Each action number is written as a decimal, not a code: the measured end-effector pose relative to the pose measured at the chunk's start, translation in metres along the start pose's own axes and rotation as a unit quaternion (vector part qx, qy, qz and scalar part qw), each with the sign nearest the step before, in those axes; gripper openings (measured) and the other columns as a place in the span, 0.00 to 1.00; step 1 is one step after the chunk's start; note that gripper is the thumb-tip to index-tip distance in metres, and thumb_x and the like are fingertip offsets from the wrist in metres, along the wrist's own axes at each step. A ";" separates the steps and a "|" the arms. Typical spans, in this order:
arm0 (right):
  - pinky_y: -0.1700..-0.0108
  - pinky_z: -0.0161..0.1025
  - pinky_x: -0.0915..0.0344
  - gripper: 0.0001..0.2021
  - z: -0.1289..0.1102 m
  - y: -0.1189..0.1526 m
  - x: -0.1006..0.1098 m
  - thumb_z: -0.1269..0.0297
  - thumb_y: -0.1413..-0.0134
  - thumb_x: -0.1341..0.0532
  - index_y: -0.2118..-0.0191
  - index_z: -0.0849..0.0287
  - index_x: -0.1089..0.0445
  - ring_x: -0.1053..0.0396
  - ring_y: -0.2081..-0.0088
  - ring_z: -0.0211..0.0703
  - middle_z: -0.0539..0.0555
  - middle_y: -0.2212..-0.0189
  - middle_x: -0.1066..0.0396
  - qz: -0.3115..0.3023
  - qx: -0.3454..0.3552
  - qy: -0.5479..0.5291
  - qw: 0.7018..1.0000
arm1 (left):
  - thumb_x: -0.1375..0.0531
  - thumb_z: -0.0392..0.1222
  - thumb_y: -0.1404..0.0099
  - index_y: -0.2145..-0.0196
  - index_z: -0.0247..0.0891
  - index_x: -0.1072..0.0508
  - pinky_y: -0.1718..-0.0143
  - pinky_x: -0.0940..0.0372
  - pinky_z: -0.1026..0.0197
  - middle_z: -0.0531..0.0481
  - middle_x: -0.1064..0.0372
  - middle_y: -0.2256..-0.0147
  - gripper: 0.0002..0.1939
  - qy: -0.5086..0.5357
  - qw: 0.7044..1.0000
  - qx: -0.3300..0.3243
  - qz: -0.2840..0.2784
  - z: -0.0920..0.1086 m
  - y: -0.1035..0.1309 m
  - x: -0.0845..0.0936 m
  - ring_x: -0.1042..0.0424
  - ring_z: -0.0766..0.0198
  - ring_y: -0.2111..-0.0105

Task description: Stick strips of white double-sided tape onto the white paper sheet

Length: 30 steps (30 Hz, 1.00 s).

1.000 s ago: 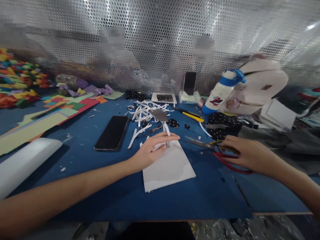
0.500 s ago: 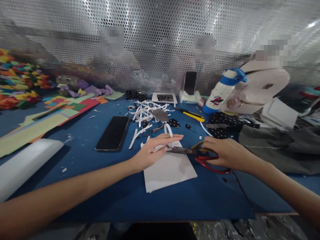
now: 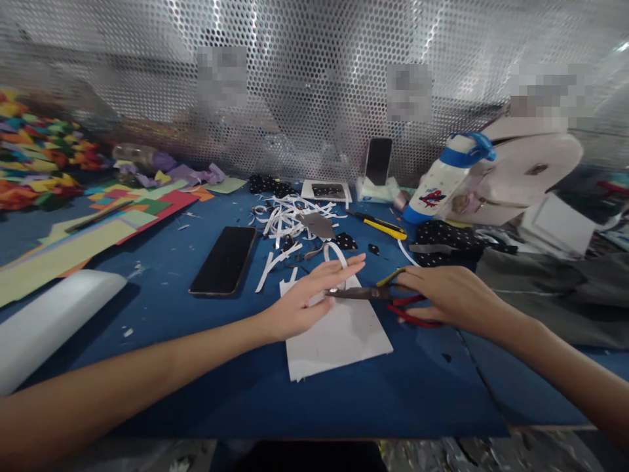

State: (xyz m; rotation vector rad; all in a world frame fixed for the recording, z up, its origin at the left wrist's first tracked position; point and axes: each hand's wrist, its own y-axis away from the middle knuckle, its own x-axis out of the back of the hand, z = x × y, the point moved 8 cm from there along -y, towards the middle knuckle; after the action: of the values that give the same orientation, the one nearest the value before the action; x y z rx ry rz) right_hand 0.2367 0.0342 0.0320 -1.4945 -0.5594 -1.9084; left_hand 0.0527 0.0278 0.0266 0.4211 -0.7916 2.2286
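Note:
White sheets of paper lie on the blue table in front of me. My left hand is over their upper left part, its thumb and fingers around the paper's edge, where a narrow white strip curls up. My right hand holds scissors by the red and yellow handles. The blades point left and reach the left hand's fingertips at the paper. What exactly lies between the blades is too small to tell.
Behind the sheets lie white strips and a yellow cutter. A black phone is on the left, near coloured papers. A bottle, a pale bag and dark cloth are on the right.
The scissors' handles have closed somewhat and the blades look closer together. The view has shifted slightly, so most things appear a little further right.

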 end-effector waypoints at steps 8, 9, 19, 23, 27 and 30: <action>0.60 0.48 0.32 0.28 0.023 0.024 -0.011 0.39 0.45 0.43 0.49 0.58 0.34 0.29 0.60 0.54 0.59 0.57 0.30 -0.034 -0.089 -0.018 0.995 | 0.51 0.45 0.28 0.31 0.49 0.64 0.32 0.73 0.45 0.57 0.77 0.31 0.33 -0.023 1.000 0.000 0.010 0.002 0.003 -0.001 0.72 0.53 0.31; 0.61 0.48 0.32 0.26 0.031 0.029 -0.013 0.41 0.43 0.45 0.49 0.57 0.34 0.28 0.60 0.54 0.59 0.57 0.30 -0.034 -0.109 -0.026 0.993 | 0.52 0.44 0.28 0.31 0.49 0.64 0.32 0.73 0.45 0.57 0.77 0.31 0.33 -0.025 1.000 0.002 0.017 0.002 0.003 0.000 0.72 0.53 0.31; 0.38 0.49 0.43 0.25 -0.034 0.015 0.001 0.55 0.34 0.48 0.35 0.57 0.49 0.45 0.36 0.48 0.57 0.37 0.43 0.023 0.019 -0.137 0.990 | 0.53 0.39 0.29 0.31 0.46 0.61 0.31 0.65 0.45 0.55 0.69 0.31 0.32 -0.061 0.997 -0.012 0.038 0.009 0.005 0.000 0.67 0.54 0.31; 0.34 0.47 0.48 0.31 -0.086 -0.008 0.000 0.51 0.35 0.48 0.33 0.62 0.53 0.48 0.34 0.46 0.58 0.34 0.47 -0.013 0.139 -0.179 0.974 | 0.54 0.37 0.30 0.31 0.44 0.61 0.31 0.64 0.48 0.53 0.68 0.31 0.33 -0.065 0.997 -0.025 0.037 0.011 0.005 -0.001 0.65 0.55 0.31; 0.33 0.49 0.50 0.27 -0.084 -0.027 -0.004 0.55 0.35 0.47 0.36 0.64 0.45 0.47 0.35 0.47 0.61 0.37 0.42 -0.011 0.127 -0.182 0.975 | 0.53 0.37 0.30 0.31 0.43 0.62 0.32 0.61 0.48 0.53 0.68 0.31 0.34 -0.057 0.998 -0.033 0.019 0.010 0.005 -0.003 0.64 0.54 0.31; 0.35 0.50 0.46 0.24 -0.076 -0.035 -0.005 0.59 0.34 0.47 0.36 0.62 0.43 0.43 0.37 0.48 0.60 0.38 0.39 -0.006 0.108 -0.192 0.975 | 0.52 0.37 0.30 0.31 0.46 0.63 0.32 0.59 0.46 0.54 0.70 0.31 0.34 -0.050 0.998 -0.035 0.002 0.009 0.005 -0.004 0.64 0.52 0.32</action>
State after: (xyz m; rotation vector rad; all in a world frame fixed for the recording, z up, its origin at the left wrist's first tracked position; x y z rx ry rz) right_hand 0.1602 0.0088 0.0092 -1.7239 -0.9192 -1.5130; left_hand 0.0523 0.0168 0.0296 0.5002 -0.9205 2.1894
